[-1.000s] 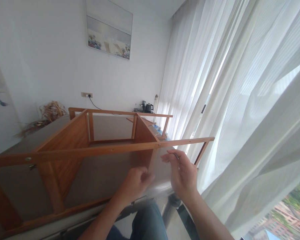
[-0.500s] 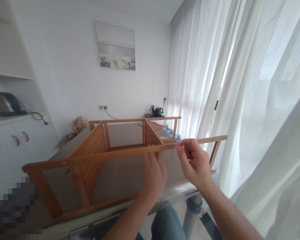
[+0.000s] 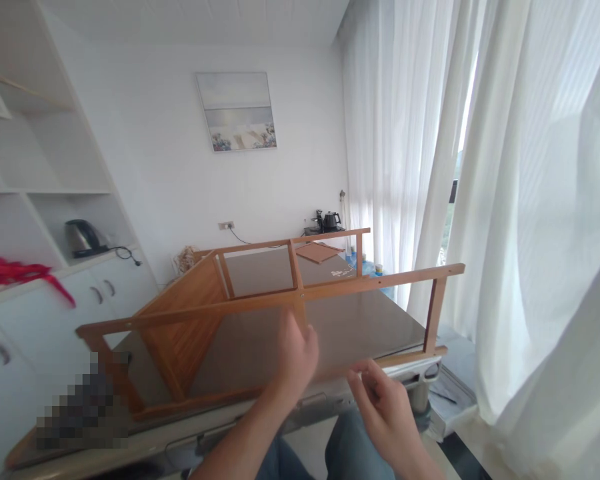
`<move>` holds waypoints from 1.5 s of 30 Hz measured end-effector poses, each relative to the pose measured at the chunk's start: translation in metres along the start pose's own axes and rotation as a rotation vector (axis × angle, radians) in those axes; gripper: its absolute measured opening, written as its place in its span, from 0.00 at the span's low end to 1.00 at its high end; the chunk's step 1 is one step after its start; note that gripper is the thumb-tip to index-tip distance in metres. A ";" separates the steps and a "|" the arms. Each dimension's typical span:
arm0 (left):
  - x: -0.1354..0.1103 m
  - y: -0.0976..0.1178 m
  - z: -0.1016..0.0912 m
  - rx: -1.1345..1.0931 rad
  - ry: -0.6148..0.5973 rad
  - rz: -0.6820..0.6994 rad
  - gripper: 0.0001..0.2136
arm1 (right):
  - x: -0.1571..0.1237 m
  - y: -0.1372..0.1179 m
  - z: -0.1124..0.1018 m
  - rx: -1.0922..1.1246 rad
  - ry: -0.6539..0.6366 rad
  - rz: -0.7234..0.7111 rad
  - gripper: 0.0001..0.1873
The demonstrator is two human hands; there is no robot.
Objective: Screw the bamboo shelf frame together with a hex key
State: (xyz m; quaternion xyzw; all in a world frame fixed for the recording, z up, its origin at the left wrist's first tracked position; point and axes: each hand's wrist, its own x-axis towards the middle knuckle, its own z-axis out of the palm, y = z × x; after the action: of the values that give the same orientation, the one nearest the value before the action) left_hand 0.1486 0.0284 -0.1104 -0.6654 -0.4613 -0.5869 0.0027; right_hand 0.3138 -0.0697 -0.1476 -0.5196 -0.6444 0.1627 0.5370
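Honey-brown slatted wooden rack (image 3: 180,327), lying on its side on table (image 3: 360,327), frame open upward. Long front rail (image 3: 380,281) crosses table, small screw heads along it, propped above tabletop by dark-stained end post (image 3: 434,313). Lower rail (image 3: 405,360) sits just inside near table edge. Slatted panel angles back toward far table edge, far rail (image 3: 330,237) up there. From my view, joints too small to check.
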 end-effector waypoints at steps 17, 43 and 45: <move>0.011 0.008 -0.078 0.109 -0.114 -0.021 0.09 | 0.076 -0.019 0.072 0.050 -0.183 -0.245 0.22; -0.031 -0.020 -0.095 0.018 -0.445 -0.053 0.10 | 0.046 -0.030 0.081 0.172 -0.154 -0.159 0.18; -0.040 -0.025 -0.098 -0.015 -0.541 -0.064 0.10 | 0.045 -0.032 0.087 0.098 -0.172 -0.172 0.19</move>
State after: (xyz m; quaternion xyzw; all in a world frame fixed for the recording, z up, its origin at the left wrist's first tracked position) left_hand 0.0615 -0.0356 -0.1245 -0.7830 -0.4618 -0.3911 -0.1440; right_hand 0.2286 -0.0146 -0.1321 -0.4198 -0.7215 0.1913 0.5164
